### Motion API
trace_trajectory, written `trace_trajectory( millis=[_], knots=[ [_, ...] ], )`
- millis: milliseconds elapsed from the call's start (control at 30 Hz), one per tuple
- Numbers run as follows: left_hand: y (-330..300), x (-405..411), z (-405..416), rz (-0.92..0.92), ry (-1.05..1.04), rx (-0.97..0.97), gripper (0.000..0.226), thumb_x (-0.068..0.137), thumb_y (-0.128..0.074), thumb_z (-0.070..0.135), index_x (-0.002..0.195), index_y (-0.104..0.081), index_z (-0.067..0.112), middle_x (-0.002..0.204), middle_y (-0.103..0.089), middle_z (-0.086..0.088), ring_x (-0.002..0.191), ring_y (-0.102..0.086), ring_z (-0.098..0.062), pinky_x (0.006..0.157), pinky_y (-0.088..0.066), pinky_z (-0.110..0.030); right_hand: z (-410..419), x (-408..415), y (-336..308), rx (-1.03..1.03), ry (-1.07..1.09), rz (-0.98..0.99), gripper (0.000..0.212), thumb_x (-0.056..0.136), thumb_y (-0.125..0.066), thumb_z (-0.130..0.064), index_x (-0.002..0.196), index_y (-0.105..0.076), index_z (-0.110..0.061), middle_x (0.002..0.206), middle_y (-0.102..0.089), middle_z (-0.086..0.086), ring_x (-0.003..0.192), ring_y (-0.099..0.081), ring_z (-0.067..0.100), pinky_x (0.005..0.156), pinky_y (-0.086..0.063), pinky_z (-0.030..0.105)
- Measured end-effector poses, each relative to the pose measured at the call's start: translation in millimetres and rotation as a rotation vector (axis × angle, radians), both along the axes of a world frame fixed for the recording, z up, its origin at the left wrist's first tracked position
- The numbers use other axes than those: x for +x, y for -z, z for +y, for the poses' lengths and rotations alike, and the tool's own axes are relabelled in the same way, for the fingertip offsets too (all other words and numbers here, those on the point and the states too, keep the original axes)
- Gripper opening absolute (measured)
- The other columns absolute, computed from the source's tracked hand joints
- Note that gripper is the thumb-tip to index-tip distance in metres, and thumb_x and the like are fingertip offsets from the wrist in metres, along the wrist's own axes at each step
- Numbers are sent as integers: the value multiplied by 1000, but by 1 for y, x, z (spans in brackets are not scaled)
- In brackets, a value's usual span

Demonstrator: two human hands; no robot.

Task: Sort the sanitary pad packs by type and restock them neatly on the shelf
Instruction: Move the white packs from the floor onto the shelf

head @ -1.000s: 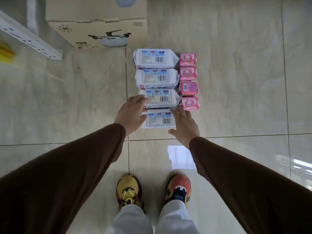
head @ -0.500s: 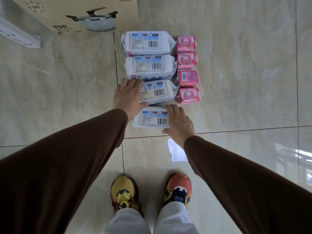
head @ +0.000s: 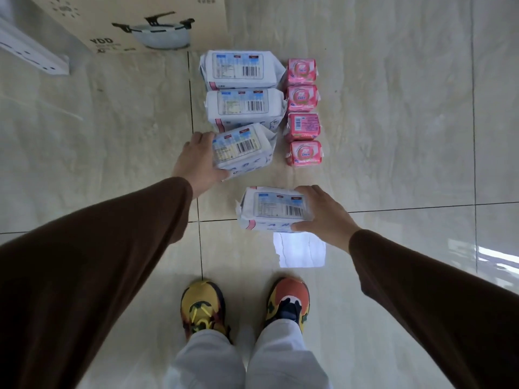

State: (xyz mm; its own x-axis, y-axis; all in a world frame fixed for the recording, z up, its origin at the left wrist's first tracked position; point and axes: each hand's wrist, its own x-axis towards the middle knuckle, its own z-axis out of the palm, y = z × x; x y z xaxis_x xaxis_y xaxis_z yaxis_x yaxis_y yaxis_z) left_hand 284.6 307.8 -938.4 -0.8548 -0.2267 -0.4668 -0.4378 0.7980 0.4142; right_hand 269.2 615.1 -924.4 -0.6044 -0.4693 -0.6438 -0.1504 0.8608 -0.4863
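Sanitary pad packs lie on the tiled floor in front of my feet. My left hand (head: 196, 161) grips a large white pack (head: 244, 148) by its left end and holds it tilted. My right hand (head: 323, 211) grips another large white pack (head: 273, 210) by its right end, nearer my feet. Two more large white packs (head: 240, 70) (head: 244, 108) lie flat farther away, one behind the other. To their right runs a column of several small pink packs (head: 302, 71) (head: 305, 153).
A cardboard box (head: 126, 21) printed with a pot stands at the top left, just beyond the packs. A white perforated shelf rail (head: 33, 54) juts in from the left edge. My two shoes (head: 202, 307) (head: 288, 301) stand below the packs.
Both hands have closed on a white pack each. The left pack has tipped up out of the row, and the right pack has come away toward my feet and to the right.
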Motion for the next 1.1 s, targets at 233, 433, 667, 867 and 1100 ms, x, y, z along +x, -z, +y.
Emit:
trace_trajectory(
  millis=[233, 433, 667, 867, 1100],
  knots=[
    [-145, 11, -42, -9, -36, 62, 86, 73, -84, 35, 144, -38, 21, 128, -42, -8, 110, -52, -24, 96, -45, -36, 14, -18, -129, -95, 199, -69, 74, 71, -83, -37, 134, -47, -30, 115, -53, -12, 101, -58, 9, 83, -51, 29],
    [-328, -3, -68, 46, -52, 85, 87, 74, -83, 42, 146, -36, 30, 129, -39, -2, 109, -46, -17, 96, -42, -32, 14, -67, -308, -253, 325, -139, 71, 61, -88, -43, 121, -51, -34, 111, -66, -11, 98, -67, 11, 78, -61, 42],
    [-569, -13, -72, 169, -6, 142, 87, 65, -85, 53, 140, -42, 40, 121, -46, 2, 109, -52, -18, 97, -46, -39, 19, -110, -567, -340, 295, -54, 57, 73, -88, -20, 121, -57, -21, 104, -69, -8, 90, -69, 5, 71, -56, 27],
    [-752, -18, -53, 357, 18, 136, 77, 72, -87, 36, 134, -42, 38, 120, -48, 2, 110, -51, -17, 93, -44, -35, 29, -135, -747, -360, 191, 61, 57, 76, -86, -23, 125, -58, -24, 112, -67, -12, 88, -66, -5, 70, -50, 10],
    [-890, -37, -41, 487, 51, 150, 78, 55, -81, 68, 121, -41, 59, 130, -45, 10, 120, -46, -14, 98, -41, -35, 51, -176, -901, -424, 111, 285, 58, 74, -86, -31, 125, -58, -31, 111, -69, -15, 93, -69, 0, 72, -54, 14]
  ],
)
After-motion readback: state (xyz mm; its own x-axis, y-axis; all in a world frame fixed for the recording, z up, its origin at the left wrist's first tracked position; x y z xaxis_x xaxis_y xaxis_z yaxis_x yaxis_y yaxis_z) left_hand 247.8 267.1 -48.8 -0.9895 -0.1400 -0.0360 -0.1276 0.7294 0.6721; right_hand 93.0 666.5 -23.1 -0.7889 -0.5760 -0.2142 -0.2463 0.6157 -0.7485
